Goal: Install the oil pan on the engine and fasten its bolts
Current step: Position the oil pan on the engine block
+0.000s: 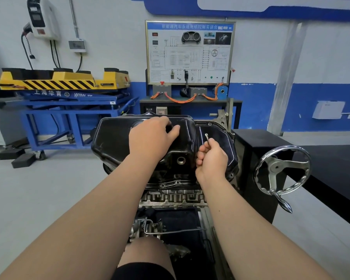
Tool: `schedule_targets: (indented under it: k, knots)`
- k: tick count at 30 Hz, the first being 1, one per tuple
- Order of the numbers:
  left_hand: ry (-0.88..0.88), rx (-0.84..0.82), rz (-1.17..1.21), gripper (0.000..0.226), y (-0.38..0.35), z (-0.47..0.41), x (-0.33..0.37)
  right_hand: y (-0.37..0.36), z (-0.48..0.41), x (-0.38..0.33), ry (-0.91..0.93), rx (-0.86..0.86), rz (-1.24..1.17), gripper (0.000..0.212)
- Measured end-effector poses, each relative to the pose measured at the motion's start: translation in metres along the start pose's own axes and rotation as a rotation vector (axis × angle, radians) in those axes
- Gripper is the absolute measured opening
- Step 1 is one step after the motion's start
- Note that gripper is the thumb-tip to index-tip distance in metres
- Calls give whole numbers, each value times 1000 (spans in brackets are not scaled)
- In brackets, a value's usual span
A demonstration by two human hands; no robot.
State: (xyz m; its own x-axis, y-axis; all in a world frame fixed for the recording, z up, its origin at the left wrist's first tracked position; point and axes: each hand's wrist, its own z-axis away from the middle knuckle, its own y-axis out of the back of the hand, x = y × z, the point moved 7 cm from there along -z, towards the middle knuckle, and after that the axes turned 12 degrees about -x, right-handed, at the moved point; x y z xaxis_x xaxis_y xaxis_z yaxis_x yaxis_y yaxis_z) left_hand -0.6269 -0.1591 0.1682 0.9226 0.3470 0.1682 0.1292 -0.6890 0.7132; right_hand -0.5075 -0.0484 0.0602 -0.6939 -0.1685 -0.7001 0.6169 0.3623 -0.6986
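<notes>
Sitting already on the engine (170, 199), the oil pan (113, 142) is steadied by the left hand (150, 138), fingers loosely bent on top, while the right hand (212, 158) pinches a bolt (207, 139) above it; near flange holes (177, 182) look empty, so fastening seems barely begun.

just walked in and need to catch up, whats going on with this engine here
A person is fitting the black oil pan onto the engine, which sits upside down on a stand with a handwheel to the right. The left hand rests on top of the pan's deep section. The right hand pinches a single bolt above the pan's shallower right part. The bolt is not yet in a hole.
</notes>
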Motion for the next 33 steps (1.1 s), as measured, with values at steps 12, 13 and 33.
schedule_targets:
  k: [12,13,33]
  knots:
    - [52,-8,2,29,-5,-7,0,-8,-10,-3,-65,-117,-32,13]
    - [54,-18,4,28,-5,-9,0,-7,-10,-4,-83,-126,-86,12]
    - [100,-73,-2,31,-6,-36,-4,114,-7,-83,-36,-44,754,9]
